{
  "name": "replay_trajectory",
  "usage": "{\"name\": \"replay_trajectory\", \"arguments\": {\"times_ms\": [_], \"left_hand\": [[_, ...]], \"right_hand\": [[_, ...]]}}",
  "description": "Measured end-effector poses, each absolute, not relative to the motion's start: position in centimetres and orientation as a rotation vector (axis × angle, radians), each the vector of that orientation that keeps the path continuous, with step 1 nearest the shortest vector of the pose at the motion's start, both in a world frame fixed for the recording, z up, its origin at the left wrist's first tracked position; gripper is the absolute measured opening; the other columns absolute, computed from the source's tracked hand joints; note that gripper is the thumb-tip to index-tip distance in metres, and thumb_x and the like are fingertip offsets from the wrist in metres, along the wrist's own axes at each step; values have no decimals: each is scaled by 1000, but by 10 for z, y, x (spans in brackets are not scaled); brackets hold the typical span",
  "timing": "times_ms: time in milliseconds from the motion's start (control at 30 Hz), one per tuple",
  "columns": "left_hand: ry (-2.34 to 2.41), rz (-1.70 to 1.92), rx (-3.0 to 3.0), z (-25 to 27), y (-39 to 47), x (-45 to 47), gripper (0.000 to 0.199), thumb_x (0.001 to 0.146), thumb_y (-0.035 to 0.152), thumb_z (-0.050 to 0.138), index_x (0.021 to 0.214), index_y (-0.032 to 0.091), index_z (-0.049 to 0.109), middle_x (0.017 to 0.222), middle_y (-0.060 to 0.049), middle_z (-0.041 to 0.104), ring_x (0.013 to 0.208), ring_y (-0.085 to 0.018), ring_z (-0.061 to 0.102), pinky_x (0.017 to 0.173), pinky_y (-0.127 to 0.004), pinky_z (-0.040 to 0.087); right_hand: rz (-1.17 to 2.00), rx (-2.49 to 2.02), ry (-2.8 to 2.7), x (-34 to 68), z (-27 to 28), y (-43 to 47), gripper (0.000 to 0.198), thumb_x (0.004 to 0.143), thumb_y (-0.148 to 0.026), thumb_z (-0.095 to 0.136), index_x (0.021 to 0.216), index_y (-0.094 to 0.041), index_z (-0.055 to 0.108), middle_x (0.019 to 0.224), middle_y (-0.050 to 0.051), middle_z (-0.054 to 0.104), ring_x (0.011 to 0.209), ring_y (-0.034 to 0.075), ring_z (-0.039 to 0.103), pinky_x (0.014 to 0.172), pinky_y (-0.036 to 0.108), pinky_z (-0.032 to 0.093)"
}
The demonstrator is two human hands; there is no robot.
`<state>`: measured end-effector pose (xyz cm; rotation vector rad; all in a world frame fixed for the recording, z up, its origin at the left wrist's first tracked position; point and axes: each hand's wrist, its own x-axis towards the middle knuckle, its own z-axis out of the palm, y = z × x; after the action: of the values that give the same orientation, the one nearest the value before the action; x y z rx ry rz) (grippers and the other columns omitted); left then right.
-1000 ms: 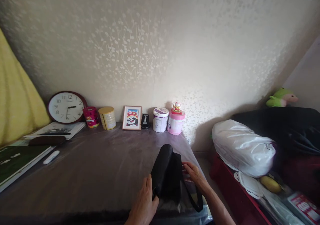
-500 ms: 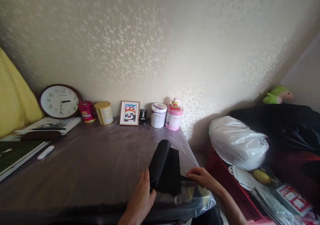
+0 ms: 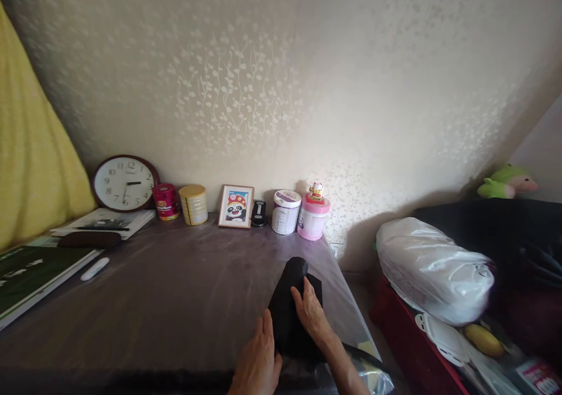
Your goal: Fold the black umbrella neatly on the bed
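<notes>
A black roll of thin, soft material [image 3: 286,301] lies slanted near the front right of the table, with a flat flap [image 3: 315,289] along its right side. My left hand [image 3: 259,354] holds the roll's near left side, fingers along it and thumb by its lower end. Across the upper right of the roll rests my right hand [image 3: 311,312], its fingers stretched out and pressed on the black surface. Part of the flap is hidden beneath that hand and forearm. A dark strip [image 3: 362,357] shows beyond the right forearm, near the table's edge.
Along the wall stand a clock [image 3: 125,183], a magenta tin [image 3: 165,202], a yellow can [image 3: 194,205], a panda picture [image 3: 236,206], a white tub [image 3: 286,212] and a pink tub [image 3: 313,219]. Books [image 3: 39,278] lie left. A white plastic bag [image 3: 432,269] sits beyond the right edge.
My right hand has let go of the thin black end on the right and moved left onto the roll. My left hand stays at the roll's side. The view has shifted slightly.
</notes>
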<state>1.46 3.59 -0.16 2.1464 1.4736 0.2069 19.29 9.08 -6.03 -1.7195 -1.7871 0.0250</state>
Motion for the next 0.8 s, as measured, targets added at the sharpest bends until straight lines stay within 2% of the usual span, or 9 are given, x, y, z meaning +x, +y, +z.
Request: {"name": "replay_trajectory", "arguments": {"times_ms": [133,233,333,500,667,733,800], "left_hand": [[1522,136,2097,6,35,21,72,73,-1,43,140,5,18,143,-23,30,112,-26,55,91,-32,45],[1560,65,2072,10,33,26,73,73,-1,44,140,6,18,141,-21,34,104,-24,60,85,-29,48],[1581,53,2080,7,32,29,73,71,-3,44,139,6,21,137,-21,41,96,-24,64,79,-27,49],[1596,59,2106,-3,33,31,73,68,-3,37,139,5,24,134,-23,42,85,-26,67,71,-31,52],[1475,161,2109,-12,37,14,72,71,9,47,139,4,23,139,-23,38,102,-29,61,82,-32,48],[1383,272,2072,-22,37,2,69,73,20,51,137,6,30,140,-22,37,110,-29,56,87,-33,46],[1394,441,1976,-34,34,-9,56,74,23,49,128,9,44,129,-18,50,113,-27,54,87,-30,45]], "right_hand": [[78,-1826,-1713,174,-51,109,41,88,-30,40,123,-11,51,122,22,56,121,35,46,98,50,38],[161,-2073,-1497,156,-32,120,59,88,-34,41,136,-2,33,131,27,46,124,35,42,97,47,38],[231,-2256,-1391,137,-15,125,69,88,-35,41,140,5,19,138,32,32,123,36,42,96,43,37],[222,-2355,-1432,123,-2,126,68,86,-31,43,142,-1,20,141,31,27,122,37,43,95,43,36],[244,-2325,-1406,123,-3,126,67,85,-30,45,142,-5,23,142,31,26,123,38,41,93,45,37],[243,-2316,-1401,124,-5,126,66,84,-30,45,142,-6,23,142,31,26,122,38,42,92,45,37],[232,-2318,-1399,124,-6,126,66,84,-29,46,142,-7,24,142,30,26,121,37,43,92,43,38]]}}
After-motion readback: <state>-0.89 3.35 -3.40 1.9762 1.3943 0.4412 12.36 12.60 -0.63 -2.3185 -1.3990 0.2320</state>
